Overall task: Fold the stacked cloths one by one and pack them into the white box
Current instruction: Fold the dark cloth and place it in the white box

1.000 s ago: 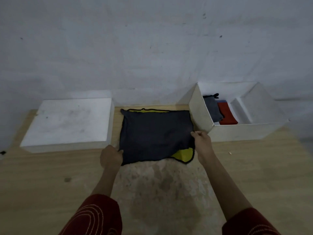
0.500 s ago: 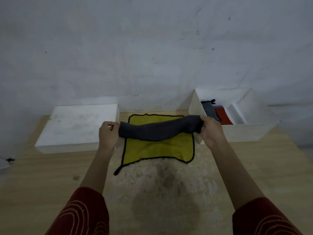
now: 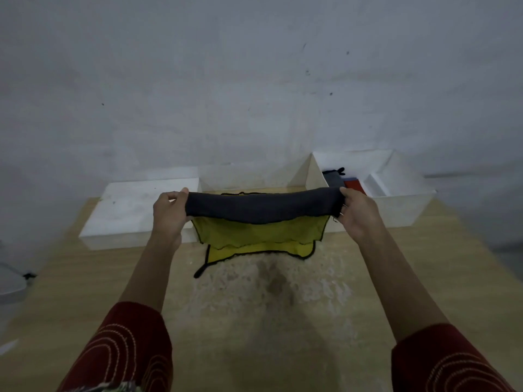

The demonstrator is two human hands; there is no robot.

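Observation:
Between my two hands a dark grey cloth (image 3: 263, 206) is stretched in the air above the table, level with the boxes. My left hand (image 3: 168, 213) pinches its left end and my right hand (image 3: 357, 216) its right end. Yellow fabric with black trim (image 3: 254, 233) hangs below the grey band. Whether this is the same cloth's other face I cannot tell. A further yellow edge (image 3: 260, 250) lies on the table beneath. The open white box (image 3: 402, 206) stands to the right, with a folded grey cloth (image 3: 335, 178) and a red one (image 3: 353, 184) inside.
A flat white box or lid (image 3: 133, 213) lies upside down at the left, against the wall. The wooden table (image 3: 85, 292) has a worn, stained patch (image 3: 271, 292) in front of the cloths. A grey wall closes the back.
The grey cloth lay flat a second ago with my hands at its front corners. Both hands have lifted it off the table and raised it higher, uncovering the yellow fabric.

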